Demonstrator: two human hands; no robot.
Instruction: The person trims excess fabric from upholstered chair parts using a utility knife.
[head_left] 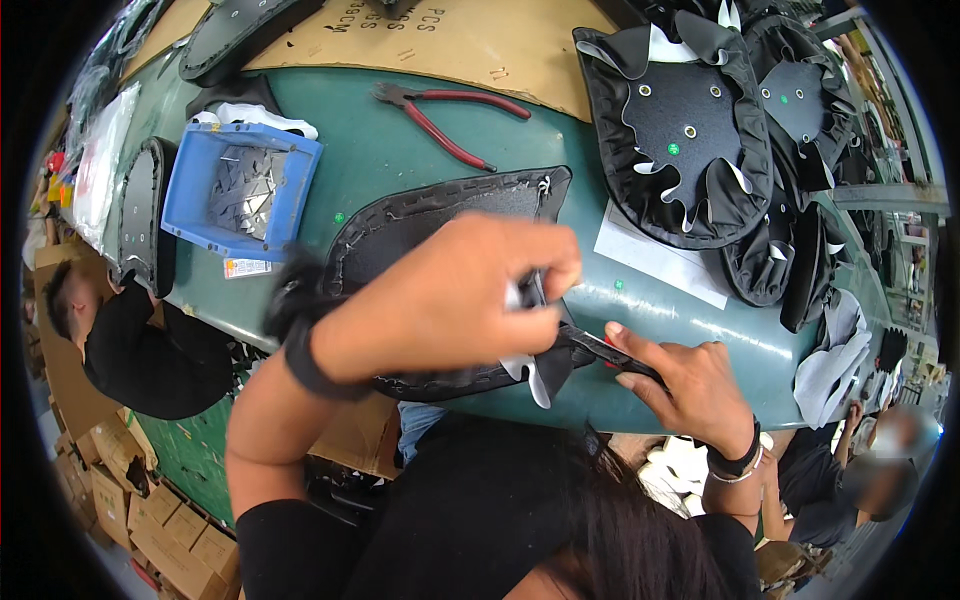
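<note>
A black padded panel (390,215) with a stapled rim lies on the green table in front of me. Over its right end my left hand (480,290) is closed, slightly blurred, pinching a bunched piece of the black, white-backed cover material (538,288). A loose white-backed flap (540,380) hangs at the panel's near edge. From the right, my right hand (690,385) grips a slim black tool (632,362) with a small red part near the thumb. The tool points left, its tip at the material beside my left hand; I cannot make out its exact kind.
Red-handled nippers (450,120) lie beyond the panel. A blue bin (185,190) of small metal pieces stands left. Black covered panels (665,130) are piled at the right over a white paper sheet (660,255). Cardboard (480,45) covers the far edge. Other people sit on both sides.
</note>
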